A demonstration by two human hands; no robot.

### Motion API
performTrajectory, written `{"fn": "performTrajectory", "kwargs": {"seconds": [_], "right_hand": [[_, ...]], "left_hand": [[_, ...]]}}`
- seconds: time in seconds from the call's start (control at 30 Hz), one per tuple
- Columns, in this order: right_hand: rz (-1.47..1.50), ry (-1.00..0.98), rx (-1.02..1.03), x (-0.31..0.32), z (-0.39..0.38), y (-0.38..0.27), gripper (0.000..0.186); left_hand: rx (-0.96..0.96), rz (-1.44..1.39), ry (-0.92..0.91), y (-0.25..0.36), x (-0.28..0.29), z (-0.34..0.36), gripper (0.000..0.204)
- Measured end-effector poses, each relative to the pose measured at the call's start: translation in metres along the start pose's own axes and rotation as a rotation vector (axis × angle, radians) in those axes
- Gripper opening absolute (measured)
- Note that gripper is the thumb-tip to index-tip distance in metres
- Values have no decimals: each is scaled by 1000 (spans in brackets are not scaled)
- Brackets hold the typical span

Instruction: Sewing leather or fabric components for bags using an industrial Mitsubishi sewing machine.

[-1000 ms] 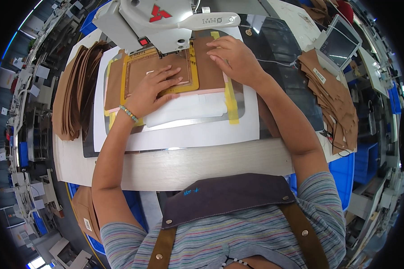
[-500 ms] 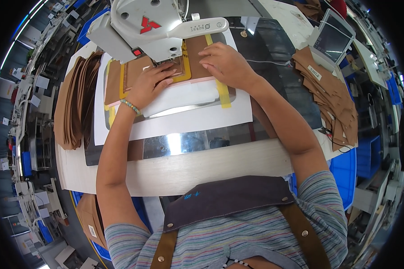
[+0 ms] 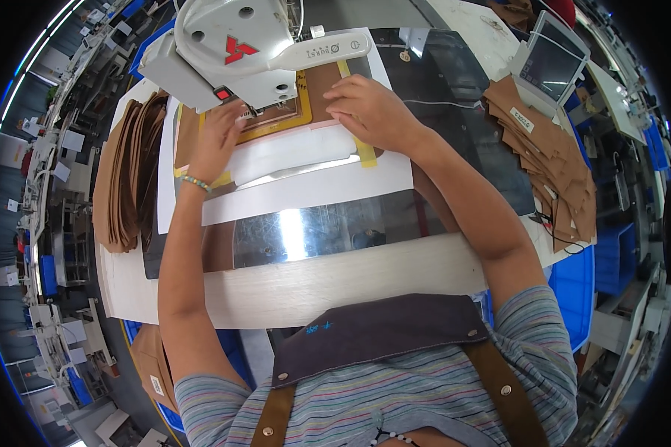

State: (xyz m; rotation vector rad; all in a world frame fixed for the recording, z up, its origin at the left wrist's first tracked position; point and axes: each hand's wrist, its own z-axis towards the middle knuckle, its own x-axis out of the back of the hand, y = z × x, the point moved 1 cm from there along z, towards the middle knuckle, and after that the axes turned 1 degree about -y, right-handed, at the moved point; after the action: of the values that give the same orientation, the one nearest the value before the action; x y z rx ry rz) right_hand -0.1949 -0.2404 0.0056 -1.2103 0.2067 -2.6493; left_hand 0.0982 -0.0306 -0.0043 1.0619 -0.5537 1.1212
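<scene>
A white industrial sewing machine head hangs over a flat template with a yellow frame and brown material. The template sits on white sheeting. My left hand lies at the frame's left part beside the machine head, fingers extended, their tips partly hard to see. My right hand rests over the template's right side near a yellow tape strip, fingers apart and slightly bent. Neither hand visibly grips anything.
Stacks of brown pieces stand left and lie right. A small screen is at the back right. The dark machine plate has a pale wooden front edge. Blue bins sit below the table; other workstations fill both sides.
The template and white sheet have slid away from me, uncovering more shiny plate. My left hand has shifted left and up along the frame; my right hand has moved slightly left.
</scene>
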Motion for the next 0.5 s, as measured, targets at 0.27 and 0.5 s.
{"fn": "performTrajectory", "kwargs": {"seconds": [0.27, 0.5], "right_hand": [[34, -136, -75, 8, -3, -1, 20], [-91, -546, -159, 36, -5, -53, 59]], "left_hand": [[401, 519, 12, -102, 46, -54, 48], [375, 431, -58, -132, 47, -76, 55]]}}
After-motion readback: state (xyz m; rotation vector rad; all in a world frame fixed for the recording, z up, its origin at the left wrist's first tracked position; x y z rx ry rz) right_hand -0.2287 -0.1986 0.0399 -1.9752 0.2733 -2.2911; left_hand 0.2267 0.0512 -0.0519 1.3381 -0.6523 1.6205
